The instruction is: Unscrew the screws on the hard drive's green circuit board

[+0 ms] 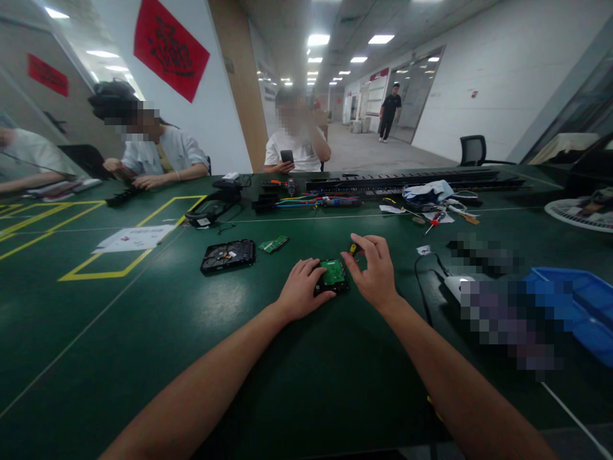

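Note:
A small black drive with a green circuit board [334, 273] lies on the green table. My left hand [302, 289] grips its left side, fingers over the top edge and thumb along the near edge. Just right of the drive, my right hand [374, 271] is raised, pinching a small yellow-and-black tool [354, 248] between thumb and fingers; its tip is too small to make out. Further left sits a larger black hard drive [228, 256], with a loose green circuit board [274, 244] beside it.
A blue tray [575, 300] and a white device with a cable [460, 285] are at the right. Along the far side lie wires, tools and black strips [412, 183]. White paper [134, 238] lies left. Several people are beyond the table.

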A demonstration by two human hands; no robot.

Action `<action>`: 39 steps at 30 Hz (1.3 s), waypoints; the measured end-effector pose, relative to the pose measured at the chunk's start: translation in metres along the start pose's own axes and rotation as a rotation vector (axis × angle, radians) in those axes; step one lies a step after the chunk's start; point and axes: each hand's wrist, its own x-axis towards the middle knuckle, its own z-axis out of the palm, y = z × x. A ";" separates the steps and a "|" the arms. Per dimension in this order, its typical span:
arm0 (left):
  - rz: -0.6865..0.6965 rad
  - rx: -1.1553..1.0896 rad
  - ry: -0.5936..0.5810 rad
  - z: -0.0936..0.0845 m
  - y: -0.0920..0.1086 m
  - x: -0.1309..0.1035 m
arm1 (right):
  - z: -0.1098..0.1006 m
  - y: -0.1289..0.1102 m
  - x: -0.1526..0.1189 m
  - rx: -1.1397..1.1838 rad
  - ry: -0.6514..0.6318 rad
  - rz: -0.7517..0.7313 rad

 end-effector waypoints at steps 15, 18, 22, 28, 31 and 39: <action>0.004 0.003 0.001 -0.001 -0.001 0.001 | 0.002 0.001 0.001 0.033 -0.013 0.000; 0.003 0.013 -0.007 -0.001 0.000 0.001 | 0.003 0.000 0.000 0.045 -0.011 0.013; 0.000 0.009 -0.007 -0.001 0.000 0.000 | 0.003 0.000 -0.001 0.068 -0.013 0.029; -0.002 0.007 -0.008 0.001 -0.002 0.000 | 0.003 -0.001 0.000 0.056 -0.009 0.024; -0.001 0.000 -0.006 0.001 -0.003 0.000 | 0.001 -0.004 0.001 0.036 -0.009 0.020; -0.001 -0.006 -0.001 -0.002 0.000 0.001 | 0.002 -0.002 0.001 0.032 -0.028 0.011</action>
